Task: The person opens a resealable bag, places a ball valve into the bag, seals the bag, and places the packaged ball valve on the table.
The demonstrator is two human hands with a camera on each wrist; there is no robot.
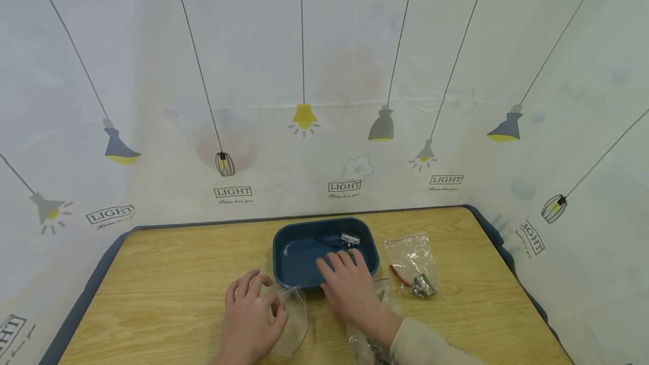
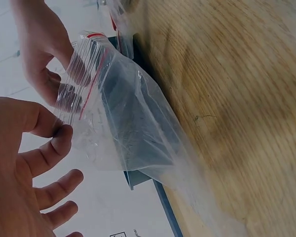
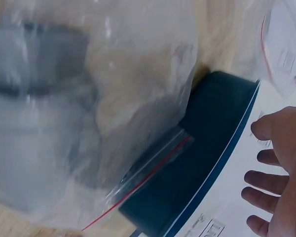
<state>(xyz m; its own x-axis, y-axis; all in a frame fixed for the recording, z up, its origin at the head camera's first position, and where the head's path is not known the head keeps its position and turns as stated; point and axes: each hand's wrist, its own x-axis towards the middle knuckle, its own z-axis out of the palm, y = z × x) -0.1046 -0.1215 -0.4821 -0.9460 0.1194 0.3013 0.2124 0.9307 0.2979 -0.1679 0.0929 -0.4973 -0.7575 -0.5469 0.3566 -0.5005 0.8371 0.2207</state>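
My left hand (image 1: 253,314) pinches the zip edge of a clear zip bag (image 2: 138,118) between thumb and forefinger, its other fingers spread apart. The bag hangs down in front of the near side of a dark blue tray (image 1: 299,252). My right hand (image 1: 350,286) is over the tray's near right corner, its fingers loosely bent and apart, with nothing between them. Inside the tray, at the back right, lies a small silvery cylindrical part (image 1: 350,238) beside a dark thin piece. In the right wrist view the right hand (image 3: 286,168) shows spread fingers near the tray wall (image 3: 217,113).
Right of the tray a clear zip bag (image 1: 416,252) holds a metallic part with a red piece. Another filled clear bag (image 1: 357,345) lies partly under my right forearm. The wooden table (image 1: 167,297) meets a patterned white curtain (image 1: 279,185) at the back and sides.
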